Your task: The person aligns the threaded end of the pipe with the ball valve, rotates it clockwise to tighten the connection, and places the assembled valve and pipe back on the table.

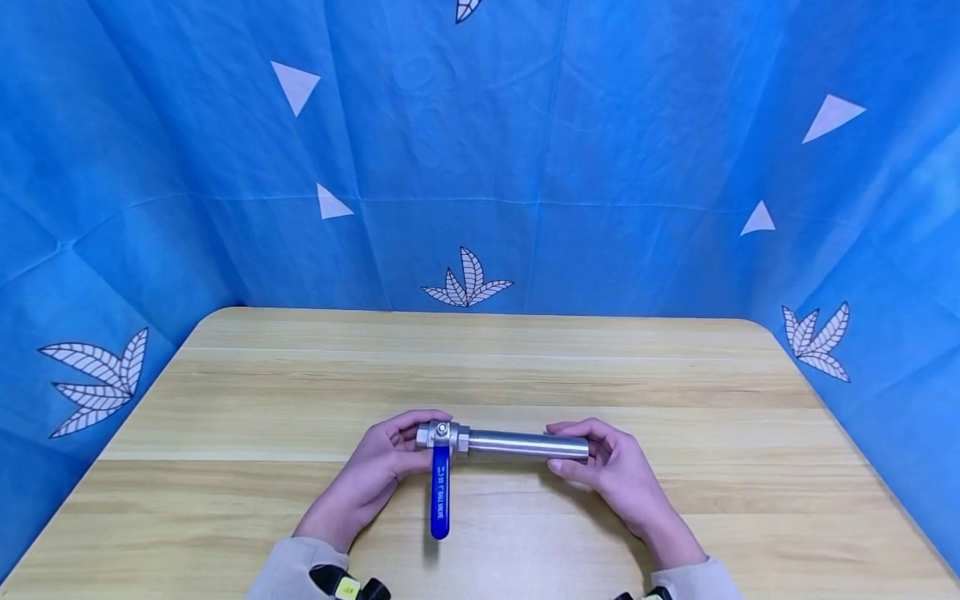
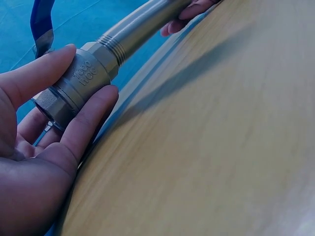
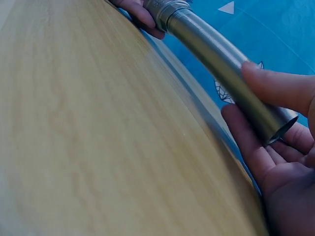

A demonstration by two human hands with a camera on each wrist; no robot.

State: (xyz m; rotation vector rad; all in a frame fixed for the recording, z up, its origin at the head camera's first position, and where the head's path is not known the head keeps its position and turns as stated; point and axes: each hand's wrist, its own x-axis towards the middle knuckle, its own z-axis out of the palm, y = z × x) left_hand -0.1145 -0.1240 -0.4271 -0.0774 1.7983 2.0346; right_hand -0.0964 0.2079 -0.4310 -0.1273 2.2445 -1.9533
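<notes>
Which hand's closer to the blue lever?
Left. The left hand grips the valve body, close to where the blue lever attaches; the right hand holds the metal pipe at its far end, away from the lever.

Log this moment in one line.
left hand: grips ball valve | right hand: holds metal pipe | pipe threads showing at valve | blue lever: toward person

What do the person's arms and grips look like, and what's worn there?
The left grip and right grip are gloveless. The left sleeve and right sleeve are pale grey, ending at the wrists. A black left wrist device bears a yellow label, its print too small to read; the right wrist device is mostly cut off.
</notes>
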